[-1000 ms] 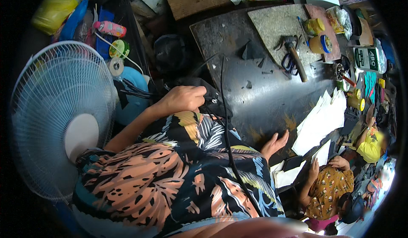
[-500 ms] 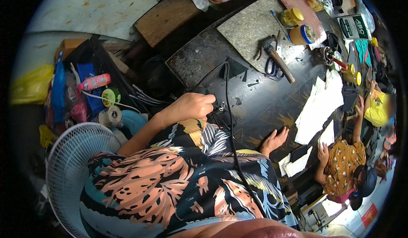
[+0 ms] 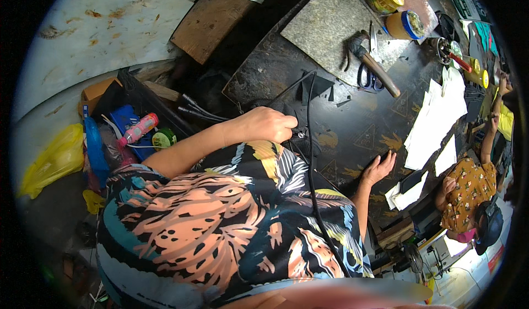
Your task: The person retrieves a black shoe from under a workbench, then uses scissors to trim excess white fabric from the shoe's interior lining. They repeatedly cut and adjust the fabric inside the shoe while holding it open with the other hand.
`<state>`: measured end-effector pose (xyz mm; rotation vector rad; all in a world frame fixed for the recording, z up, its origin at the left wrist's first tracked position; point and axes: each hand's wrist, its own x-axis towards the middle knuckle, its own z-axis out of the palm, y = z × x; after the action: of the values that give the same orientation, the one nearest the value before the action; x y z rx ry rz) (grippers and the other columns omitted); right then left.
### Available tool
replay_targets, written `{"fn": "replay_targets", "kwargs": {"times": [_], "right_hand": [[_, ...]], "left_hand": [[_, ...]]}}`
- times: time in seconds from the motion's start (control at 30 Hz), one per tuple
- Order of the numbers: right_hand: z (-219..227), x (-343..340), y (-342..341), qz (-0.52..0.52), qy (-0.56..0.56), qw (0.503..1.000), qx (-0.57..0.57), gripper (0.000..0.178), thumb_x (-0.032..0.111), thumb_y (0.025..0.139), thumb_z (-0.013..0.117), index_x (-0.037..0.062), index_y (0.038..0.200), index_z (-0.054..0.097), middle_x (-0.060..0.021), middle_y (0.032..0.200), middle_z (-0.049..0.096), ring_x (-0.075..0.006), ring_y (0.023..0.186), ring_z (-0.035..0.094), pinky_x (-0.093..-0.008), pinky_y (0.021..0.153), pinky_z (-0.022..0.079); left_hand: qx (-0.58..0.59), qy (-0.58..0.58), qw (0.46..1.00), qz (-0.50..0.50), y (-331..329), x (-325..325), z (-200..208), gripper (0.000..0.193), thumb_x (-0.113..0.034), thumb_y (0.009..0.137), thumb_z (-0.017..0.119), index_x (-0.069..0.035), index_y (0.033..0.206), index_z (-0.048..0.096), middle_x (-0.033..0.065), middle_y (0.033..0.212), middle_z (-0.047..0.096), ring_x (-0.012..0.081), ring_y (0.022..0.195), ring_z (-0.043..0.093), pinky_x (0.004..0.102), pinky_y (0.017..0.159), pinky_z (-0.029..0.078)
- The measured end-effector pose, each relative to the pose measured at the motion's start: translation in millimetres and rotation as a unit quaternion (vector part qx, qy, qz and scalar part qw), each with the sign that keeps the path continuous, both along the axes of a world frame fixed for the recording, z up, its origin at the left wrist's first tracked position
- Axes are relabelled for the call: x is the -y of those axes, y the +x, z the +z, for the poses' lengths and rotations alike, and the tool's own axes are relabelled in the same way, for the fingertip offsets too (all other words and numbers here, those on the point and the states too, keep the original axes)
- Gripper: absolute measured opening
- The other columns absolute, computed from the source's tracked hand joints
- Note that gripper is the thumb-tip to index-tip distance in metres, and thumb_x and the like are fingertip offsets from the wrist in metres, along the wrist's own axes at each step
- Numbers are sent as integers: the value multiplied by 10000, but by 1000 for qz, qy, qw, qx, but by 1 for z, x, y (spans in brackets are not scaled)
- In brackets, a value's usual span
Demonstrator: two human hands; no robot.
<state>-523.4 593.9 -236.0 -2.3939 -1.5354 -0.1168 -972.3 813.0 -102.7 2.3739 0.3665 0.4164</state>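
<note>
At the table's near edge, my left hand is closed with its fingers curled under. It rests against a black mesh-like item with a small shiny metal piece. What the fingers grip is hidden. A black cord loops past this hand over my patterned clothing. Farther right, my right hand lies on the dark table with fingers extended, holding nothing. Close by it are white sheets with a black piece on top.
A hammer, scissors and jars lie or stand on and around a grey board. White sheets spread to the right. A co-worker sits there. Bags and a pink bottle crowd the left.
The view has shifted. My right hand has slid farther out across the table, showing more forearm. My left hand stays closed at the mesh item. The co-worker's hand has left the white paper.
</note>
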Motion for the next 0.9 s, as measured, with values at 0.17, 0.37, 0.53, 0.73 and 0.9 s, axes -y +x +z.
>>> {"fn": "replay_targets", "kwargs": {"times": [0.17,0.37,0.53,0.73,0.9], "right_hand": [[-3,-16,-7,-60,-69,996,-3,495,315,1015,487,81,1451,478,-158,1547,402,-363,1419,355,-484,1160,272],[-4,-16,-4,-48,-45,998,13,490,321,1019,477,72,1441,478,-161,1534,416,-355,1404,378,-458,1166,281],[0,-16,-1,-59,-54,997,18,482,242,988,505,103,1447,461,-128,1549,398,-342,1416,362,-466,1168,279],[2,-17,-3,-71,-64,995,36,489,246,986,505,113,1453,450,-124,1553,393,-333,1420,361,-449,1177,279],[-2,-15,0,-76,-65,993,57,486,316,1021,457,143,1474,436,-83,1568,379,-297,1432,355,-439,1171,287]], "left_hand": [[22,8,1000,-7,-17,-28,-13,215,-159,700,674,-93,673,472,39,774,439,178,659,606,319,501,515],[36,34,995,-84,-16,-45,-15,209,-158,721,638,-100,662,446,38,759,417,167,625,584,310,463,495],[6,-35,992,-124,-20,-58,-3,195,-166,702,678,-90,693,498,52,788,448,202,685,609,334,540,513],[-23,-60,990,-128,-27,-67,4,230,-136,655,723,-85,701,503,57,781,443,218,695,606,359,571,513],[-50,-79,986,-139,-32,-73,7,271,-119,639,735,-78,706,475,65,767,425,221,704,602,358,573,506]]}}
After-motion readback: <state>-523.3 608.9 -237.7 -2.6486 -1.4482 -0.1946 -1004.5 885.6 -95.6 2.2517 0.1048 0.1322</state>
